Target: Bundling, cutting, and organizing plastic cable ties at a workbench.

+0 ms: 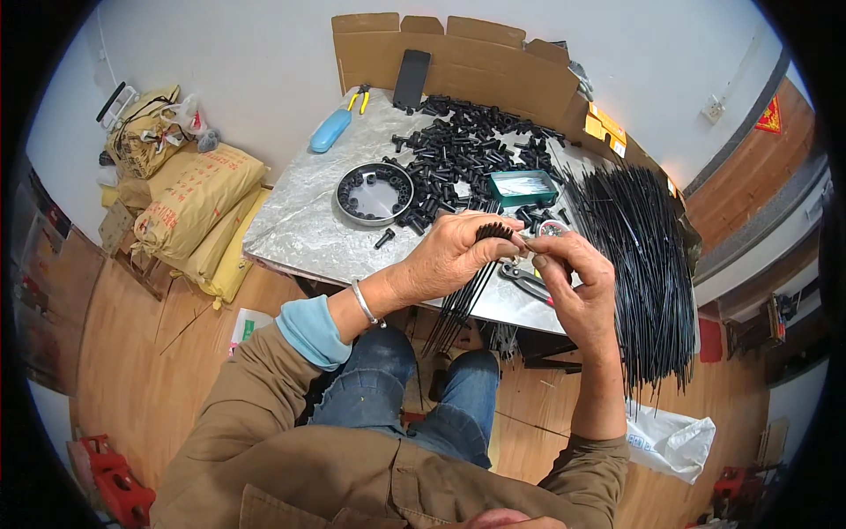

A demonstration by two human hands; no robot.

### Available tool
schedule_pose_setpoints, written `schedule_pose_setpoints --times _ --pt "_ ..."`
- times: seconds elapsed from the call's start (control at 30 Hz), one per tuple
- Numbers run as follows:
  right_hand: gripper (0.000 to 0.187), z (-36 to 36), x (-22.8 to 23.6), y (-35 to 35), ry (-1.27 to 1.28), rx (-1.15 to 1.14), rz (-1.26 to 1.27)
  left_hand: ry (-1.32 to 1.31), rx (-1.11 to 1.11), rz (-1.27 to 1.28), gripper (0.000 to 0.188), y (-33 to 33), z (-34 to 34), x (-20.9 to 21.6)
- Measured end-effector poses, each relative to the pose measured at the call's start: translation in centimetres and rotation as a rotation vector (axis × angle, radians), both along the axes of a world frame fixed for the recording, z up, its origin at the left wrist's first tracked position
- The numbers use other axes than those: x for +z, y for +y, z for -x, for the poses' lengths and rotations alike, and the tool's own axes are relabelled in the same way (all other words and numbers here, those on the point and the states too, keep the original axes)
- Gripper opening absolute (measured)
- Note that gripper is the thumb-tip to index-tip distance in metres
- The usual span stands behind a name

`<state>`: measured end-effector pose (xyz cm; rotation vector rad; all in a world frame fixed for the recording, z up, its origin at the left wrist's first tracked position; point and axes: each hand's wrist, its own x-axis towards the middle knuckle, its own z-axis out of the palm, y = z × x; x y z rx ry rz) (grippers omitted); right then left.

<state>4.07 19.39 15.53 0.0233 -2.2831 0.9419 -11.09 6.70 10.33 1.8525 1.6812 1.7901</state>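
My left hand (454, 251) is closed round a bunch of thin black rods (463, 309), which hang down past the table's front edge with their upper ends fanned out above my fingers. Beside those ends, the thumb and forefinger of my right hand (577, 278) pinch together on something too small to make out. Under my hands lies a pair of pliers (526, 282) with a red grip. A small round dish (553, 227) shows just past my right fingers. Farther back is a teal box (520, 196) holding thin, pale pieces.
Black bolt-like parts (449, 172) cover the table's middle, by a round metal tray (340, 204). A large bundle of black rods (639, 264) overhangs the right edge. Cardboard (476, 57) walls the back. Yellow-handled pliers (359, 99) and a blue case (330, 130) lie back left; sacks (198, 198) stand left.
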Motion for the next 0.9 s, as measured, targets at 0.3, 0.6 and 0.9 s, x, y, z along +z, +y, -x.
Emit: schedule_pose_setpoints --times 0.3,0.6,0.9 --pt "0.015 0.0 0.2 0.2 0.010 0.016 -0.019 0.012 0.007 0.008 0.018 0.0 -0.1 0.0" --pt "0.017 -0.2 1.4 0.6 0.161 -0.103 -0.454 0.092 -0.053 0.005 0.018 0.6 -0.3 0.1" --pt "0.017 -0.6 0.3 -0.9 0.132 -0.162 -0.184 0.016 -0.055 0.001 0.019 0.6 -0.6 0.0"
